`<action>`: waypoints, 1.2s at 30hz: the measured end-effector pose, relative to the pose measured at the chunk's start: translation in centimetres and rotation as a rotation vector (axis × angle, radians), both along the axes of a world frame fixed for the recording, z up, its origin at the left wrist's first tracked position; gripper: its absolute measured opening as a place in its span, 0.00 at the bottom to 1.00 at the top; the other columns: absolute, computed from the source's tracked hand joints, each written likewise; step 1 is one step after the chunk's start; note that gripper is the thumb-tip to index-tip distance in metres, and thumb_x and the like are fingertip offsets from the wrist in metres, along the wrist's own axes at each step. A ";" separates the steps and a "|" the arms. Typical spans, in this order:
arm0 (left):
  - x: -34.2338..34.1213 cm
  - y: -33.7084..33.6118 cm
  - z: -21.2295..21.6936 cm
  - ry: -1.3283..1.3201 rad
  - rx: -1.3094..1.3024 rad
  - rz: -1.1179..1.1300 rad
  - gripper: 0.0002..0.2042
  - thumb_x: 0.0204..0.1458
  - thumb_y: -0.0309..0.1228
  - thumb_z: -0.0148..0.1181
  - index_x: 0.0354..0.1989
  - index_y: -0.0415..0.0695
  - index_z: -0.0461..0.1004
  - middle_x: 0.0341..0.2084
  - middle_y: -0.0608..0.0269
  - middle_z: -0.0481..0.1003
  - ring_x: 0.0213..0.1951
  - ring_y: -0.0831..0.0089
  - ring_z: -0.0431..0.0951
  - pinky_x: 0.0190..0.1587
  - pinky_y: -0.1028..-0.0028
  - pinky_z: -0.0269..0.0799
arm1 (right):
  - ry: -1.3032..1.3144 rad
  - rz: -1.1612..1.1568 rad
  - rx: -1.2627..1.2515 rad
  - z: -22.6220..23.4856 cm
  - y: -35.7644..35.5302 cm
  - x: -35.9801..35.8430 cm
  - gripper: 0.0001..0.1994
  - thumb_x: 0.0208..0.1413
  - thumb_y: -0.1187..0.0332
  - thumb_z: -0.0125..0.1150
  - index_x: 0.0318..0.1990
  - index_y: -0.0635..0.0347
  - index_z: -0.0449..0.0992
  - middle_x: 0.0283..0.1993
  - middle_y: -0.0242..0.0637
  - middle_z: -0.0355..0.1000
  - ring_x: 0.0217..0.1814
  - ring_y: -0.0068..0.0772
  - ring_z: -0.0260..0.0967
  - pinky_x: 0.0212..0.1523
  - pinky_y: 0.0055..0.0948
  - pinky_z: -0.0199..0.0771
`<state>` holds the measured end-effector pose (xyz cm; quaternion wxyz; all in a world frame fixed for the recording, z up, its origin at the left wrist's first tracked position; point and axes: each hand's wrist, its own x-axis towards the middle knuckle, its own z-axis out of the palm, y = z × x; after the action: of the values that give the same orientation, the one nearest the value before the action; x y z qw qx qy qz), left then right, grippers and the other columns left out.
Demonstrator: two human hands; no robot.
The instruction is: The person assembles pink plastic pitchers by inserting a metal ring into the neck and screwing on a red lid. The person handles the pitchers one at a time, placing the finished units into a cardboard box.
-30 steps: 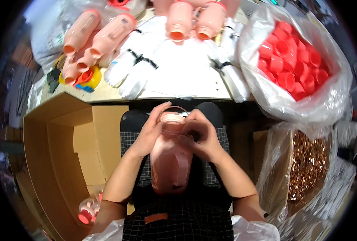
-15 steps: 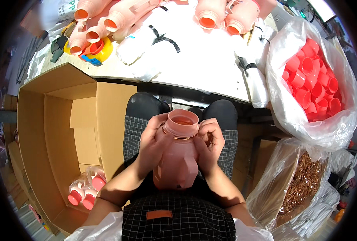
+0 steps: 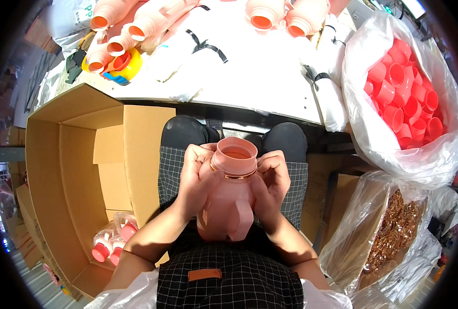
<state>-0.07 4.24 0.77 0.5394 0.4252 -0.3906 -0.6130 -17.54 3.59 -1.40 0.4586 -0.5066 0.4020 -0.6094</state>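
A pink plastic jug [image 3: 221,208] stands upright in my lap. Its wide threaded mouth opens upward, and its handle points toward me. Around the base of the neck runs a thin shiny copper-coloured ring [image 3: 240,176]. My left hand [image 3: 194,177] wraps the jug's left shoulder, thumb along the front below the neck. On the opposite side my right hand [image 3: 272,180] grips the shoulder with curled fingers beside the neck and the thumb laid on the jug. Whether the fingertips also pinch the ring is hidden.
More pink jugs [image 3: 262,13] lie on the white table [image 3: 260,77]. To the left, an open cardboard box [image 3: 48,185] holds several bagged red-lidded jugs [image 3: 101,251]. At right are a plastic bag of red cups [image 3: 413,105] and a plastic-lined box of copper-coloured rings [image 3: 394,232].
The view has shifted slightly. Both hands keep their hold on the jug, with only a very small shift of the jug and fingers.
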 end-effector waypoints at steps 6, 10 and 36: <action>0.0 0.0 -0.1 0.035 -0.018 0.001 0.14 0.60 0.25 0.59 0.48 0.40 0.60 0.57 0.47 0.66 0.57 0.68 0.70 0.62 0.65 0.67 | -0.170 0.066 0.121 1.0 -0.3 0.6 0.09 0.52 0.82 0.59 0.37 0.61 0.66 0.43 0.36 0.61 0.43 0.25 0.58 0.45 0.24 0.61; 0.3 0.0 -0.6 -0.085 -0.077 -0.012 0.14 0.59 0.23 0.59 0.49 0.40 0.60 0.57 0.49 0.67 0.57 0.70 0.70 0.61 0.66 0.67 | 0.022 0.127 0.015 0.3 -0.2 -0.5 0.08 0.53 0.78 0.61 0.36 0.61 0.67 0.43 0.37 0.63 0.44 0.26 0.59 0.48 0.25 0.63; -0.7 -3.9 0.1 -0.123 0.183 -0.020 0.12 0.66 0.33 0.52 0.52 0.42 0.72 0.44 0.63 0.75 0.46 0.75 0.73 0.51 0.75 0.68 | 0.026 0.568 0.209 6.1 -4.6 -4.0 0.33 0.46 0.66 0.78 0.61 0.62 0.72 0.59 0.39 0.73 0.62 0.34 0.70 0.65 0.33 0.68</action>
<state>-0.77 0.31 0.92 0.4671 0.5056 -0.3697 -0.6241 -21.53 -1.03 4.68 0.6554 -0.5565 0.3105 -0.4054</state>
